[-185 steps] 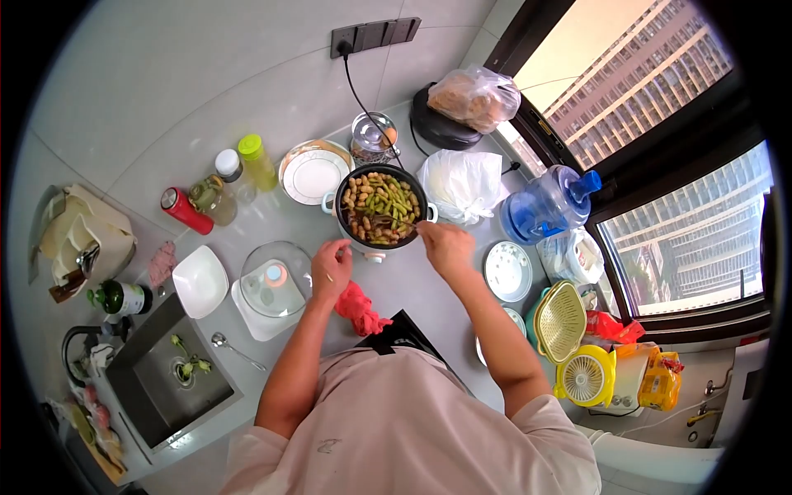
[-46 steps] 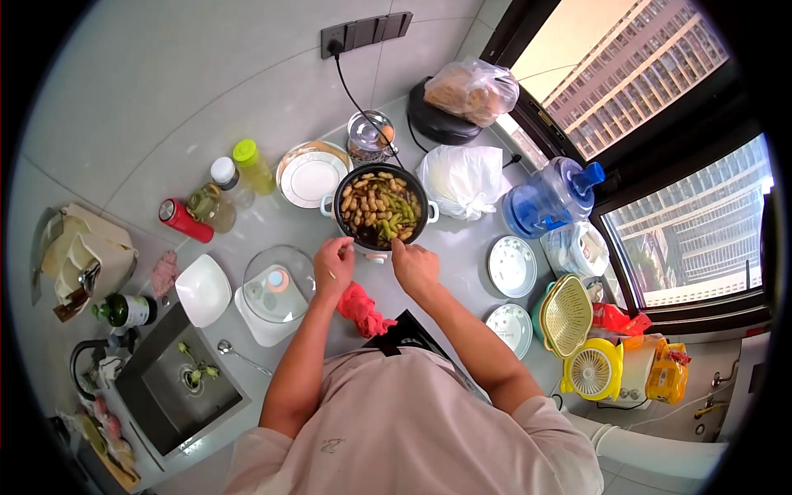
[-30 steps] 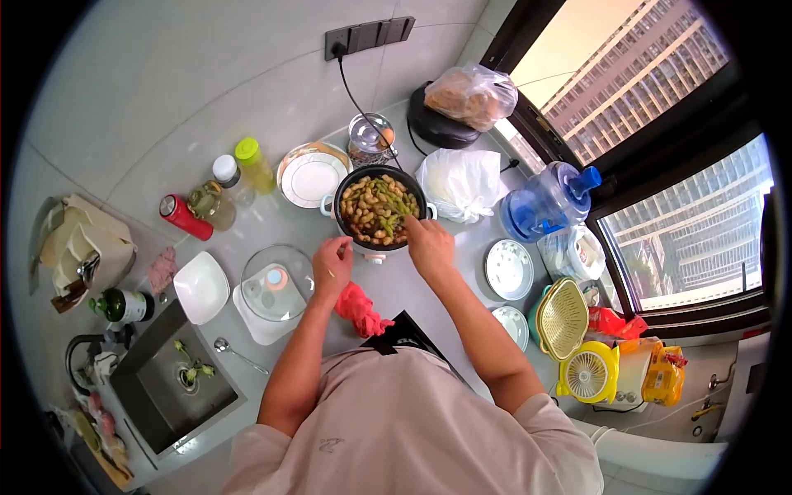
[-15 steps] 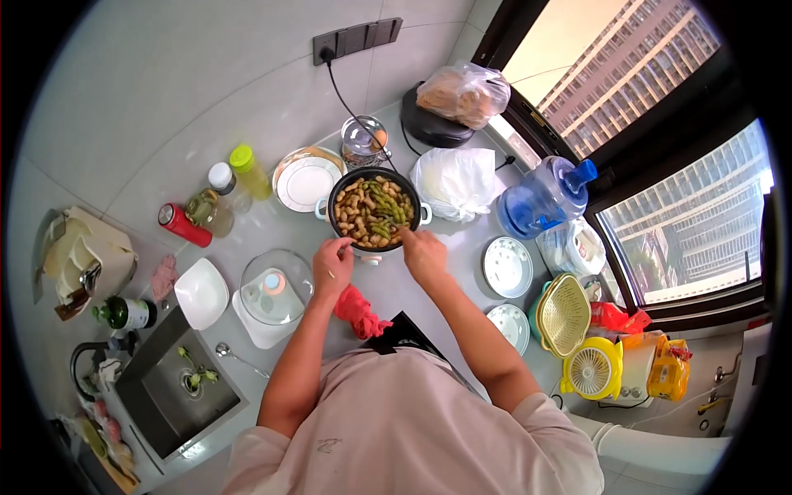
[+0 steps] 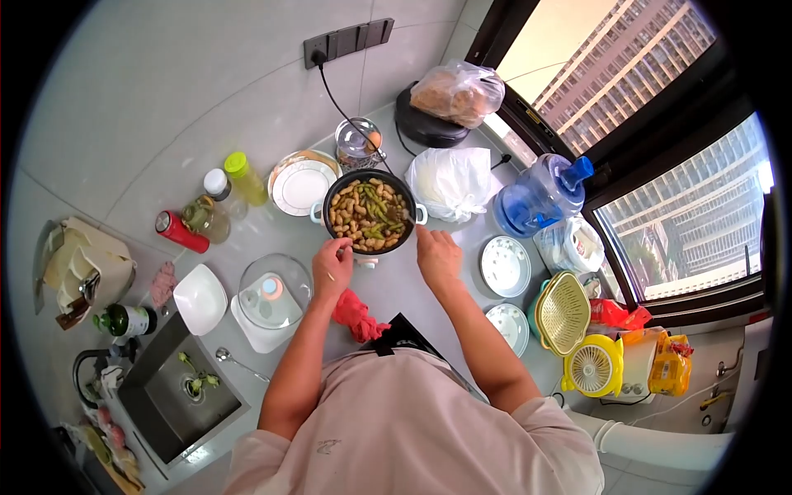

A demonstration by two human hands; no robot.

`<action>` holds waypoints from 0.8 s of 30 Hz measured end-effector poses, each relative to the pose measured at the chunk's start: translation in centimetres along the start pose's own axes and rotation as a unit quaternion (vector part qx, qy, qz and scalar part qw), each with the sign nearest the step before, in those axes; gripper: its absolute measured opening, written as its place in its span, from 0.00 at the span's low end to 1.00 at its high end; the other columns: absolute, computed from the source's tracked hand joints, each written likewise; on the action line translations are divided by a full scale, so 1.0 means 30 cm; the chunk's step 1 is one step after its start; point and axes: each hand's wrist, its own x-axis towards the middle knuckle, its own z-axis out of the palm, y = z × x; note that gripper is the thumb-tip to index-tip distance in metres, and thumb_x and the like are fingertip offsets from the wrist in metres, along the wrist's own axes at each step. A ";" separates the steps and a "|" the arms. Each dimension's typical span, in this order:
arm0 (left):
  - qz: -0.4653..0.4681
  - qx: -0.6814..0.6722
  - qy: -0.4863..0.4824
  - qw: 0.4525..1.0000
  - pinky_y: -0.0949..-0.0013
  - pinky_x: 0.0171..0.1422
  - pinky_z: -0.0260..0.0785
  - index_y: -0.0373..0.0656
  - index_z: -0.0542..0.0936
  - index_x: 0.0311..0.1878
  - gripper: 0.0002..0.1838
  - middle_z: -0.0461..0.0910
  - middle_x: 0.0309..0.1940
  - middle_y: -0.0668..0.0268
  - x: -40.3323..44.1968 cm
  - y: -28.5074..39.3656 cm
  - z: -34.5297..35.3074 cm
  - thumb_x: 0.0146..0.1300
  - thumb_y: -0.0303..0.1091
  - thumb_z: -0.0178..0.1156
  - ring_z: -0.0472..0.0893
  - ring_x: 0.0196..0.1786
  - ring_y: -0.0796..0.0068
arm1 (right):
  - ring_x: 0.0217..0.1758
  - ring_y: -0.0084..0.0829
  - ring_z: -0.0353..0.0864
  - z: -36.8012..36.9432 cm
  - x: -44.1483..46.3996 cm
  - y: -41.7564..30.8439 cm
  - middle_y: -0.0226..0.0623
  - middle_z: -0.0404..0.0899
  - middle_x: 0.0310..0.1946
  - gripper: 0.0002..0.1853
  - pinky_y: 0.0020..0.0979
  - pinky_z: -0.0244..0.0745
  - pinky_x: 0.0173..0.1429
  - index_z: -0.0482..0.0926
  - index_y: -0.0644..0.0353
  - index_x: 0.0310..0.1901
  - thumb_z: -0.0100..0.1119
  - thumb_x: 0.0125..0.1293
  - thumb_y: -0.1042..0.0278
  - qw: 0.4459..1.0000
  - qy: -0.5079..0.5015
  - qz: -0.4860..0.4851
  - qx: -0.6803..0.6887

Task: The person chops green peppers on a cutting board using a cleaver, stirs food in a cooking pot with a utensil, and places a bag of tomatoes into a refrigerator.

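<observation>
A round dark-lined pot (image 5: 331, 186) holds peanuts and green pods in brown liquid. Close to its front left rim is my left hand (image 5: 333, 268), fingers pinched together; what they grip, if anything, is hidden. My right hand (image 5: 439, 257) is closed just off the pot's front right side. From its fingers a thin pale utensil (image 5: 407, 216) reaches over the rim among the pods, its lower end hidden. A glass lid (image 5: 289, 285) lies on a white board left of my left hand, and a red cloth (image 5: 355, 315) lies below that hand.
Left are a white bowl (image 5: 200, 299), a spoon (image 5: 239, 363), a sink (image 5: 169, 421) and several bottles. Behind the pot are stacked plates (image 5: 302, 186) and a white bag (image 5: 450, 183). Right are a blue water jug (image 5: 536, 202), two patterned plates (image 5: 506, 266), baskets (image 5: 564, 313) and a yellow fan (image 5: 592, 365).
My right hand has moved right, away from the pot's front edge, and the pale utensil now shows at the right rim. The pods and peanuts have shifted. My left hand stays near the rim.
</observation>
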 end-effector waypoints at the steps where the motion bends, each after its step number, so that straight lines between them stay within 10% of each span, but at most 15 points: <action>1: -0.003 0.000 0.001 1.000 0.59 0.43 0.81 0.39 0.88 0.50 0.08 0.88 0.42 0.55 -0.001 -0.002 -0.002 0.71 0.27 0.68 0.89 0.37 0.58 | 0.44 0.38 0.87 -0.012 0.002 0.001 0.32 0.86 0.34 0.14 0.44 0.82 0.40 0.87 0.51 0.56 0.60 0.72 0.69 1.000 -0.003 -0.002 0.000; 24: -0.008 0.019 0.007 1.000 0.60 0.43 0.80 0.40 0.89 0.51 0.09 0.87 0.41 0.55 -0.012 -0.022 -0.036 0.71 0.27 0.68 0.88 0.35 0.58 | 0.36 0.43 0.86 0.008 0.014 -0.064 0.36 0.86 0.28 0.04 0.47 0.81 0.37 0.84 0.52 0.36 0.63 0.71 0.68 0.997 0.013 -0.012 0.080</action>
